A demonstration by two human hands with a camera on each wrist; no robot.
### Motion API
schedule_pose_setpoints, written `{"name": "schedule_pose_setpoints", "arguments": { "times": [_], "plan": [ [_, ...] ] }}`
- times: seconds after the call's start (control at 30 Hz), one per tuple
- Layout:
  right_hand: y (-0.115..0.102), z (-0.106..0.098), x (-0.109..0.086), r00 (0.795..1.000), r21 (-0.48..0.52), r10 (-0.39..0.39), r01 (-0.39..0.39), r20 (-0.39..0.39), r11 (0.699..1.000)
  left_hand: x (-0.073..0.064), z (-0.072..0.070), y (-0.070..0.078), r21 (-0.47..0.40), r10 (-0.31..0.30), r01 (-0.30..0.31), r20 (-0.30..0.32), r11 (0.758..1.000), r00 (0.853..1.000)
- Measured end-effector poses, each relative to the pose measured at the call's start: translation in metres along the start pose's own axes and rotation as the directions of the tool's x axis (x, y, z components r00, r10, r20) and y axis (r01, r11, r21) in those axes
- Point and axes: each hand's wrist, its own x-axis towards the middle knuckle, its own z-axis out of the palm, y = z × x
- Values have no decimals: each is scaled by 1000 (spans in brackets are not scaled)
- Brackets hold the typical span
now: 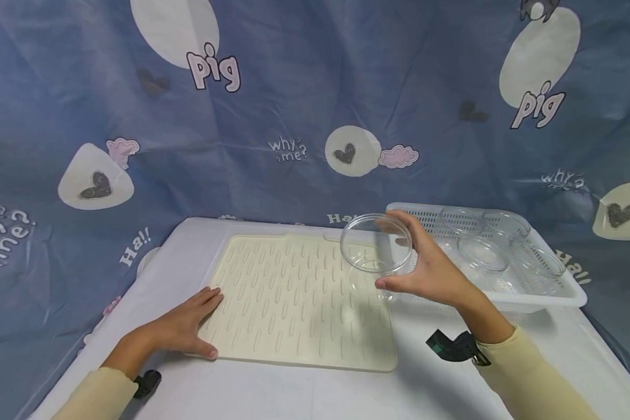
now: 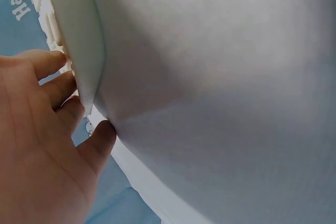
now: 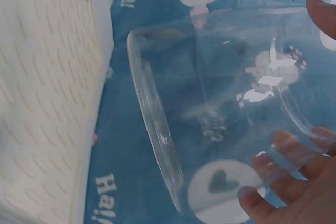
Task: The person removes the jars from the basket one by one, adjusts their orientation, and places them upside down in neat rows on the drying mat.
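Observation:
My right hand [image 1: 425,268] grips a clear, deep, bowl-like container [image 1: 376,244], thumb on its near side and fingers round the far side. In the head view a round rim of this container faces up, and it overlaps the right part of a cream ridged mat [image 1: 294,303]. The right wrist view shows its see-through wall [image 3: 210,87] between thumb and fingers. My left hand [image 1: 184,326] rests at the mat's left edge with fingers spread, its thumb by the near corner. In the left wrist view its fingertips [image 2: 65,85] touch the mat's edge.
A white perforated basket [image 1: 535,300] stands at the back right, holding several clear round containers [image 1: 483,254]. White cloth covers the table [image 1: 273,394]. A blue printed curtain [image 1: 294,105] hangs behind and along the sides.

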Motion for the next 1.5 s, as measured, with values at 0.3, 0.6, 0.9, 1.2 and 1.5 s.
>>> {"name": "schedule_pose_setpoints", "arguments": {
  "times": [0.3, 0.6, 0.9, 1.2, 1.5],
  "plan": [
    [0, 24, -4, 999, -48, 36, -34, 41, 998, 2, 3, -3, -2, 6, -6, -5, 1000, 1000],
    [0, 27, -5, 999, -29, 35, -33, 41, 999, 1, 2, -3, -4, 0, 0, 5, 1000, 1000],
    [-3, 25, -10, 999, -55, 23, -21, 36, 998, 0, 1, -1, -12, 6, -6, 1, 1000, 1000],
    [-2, 22, -12, 999, -79, 6, -2, 50, 997, -2, -3, -1, -4, 3, -3, 4, 1000, 1000],
    [-4, 22, -15, 998, -110, 21, -14, 59, 994, -2, -39, 55, -89, 72, -96, -242, 991, 967]
  ]
}}
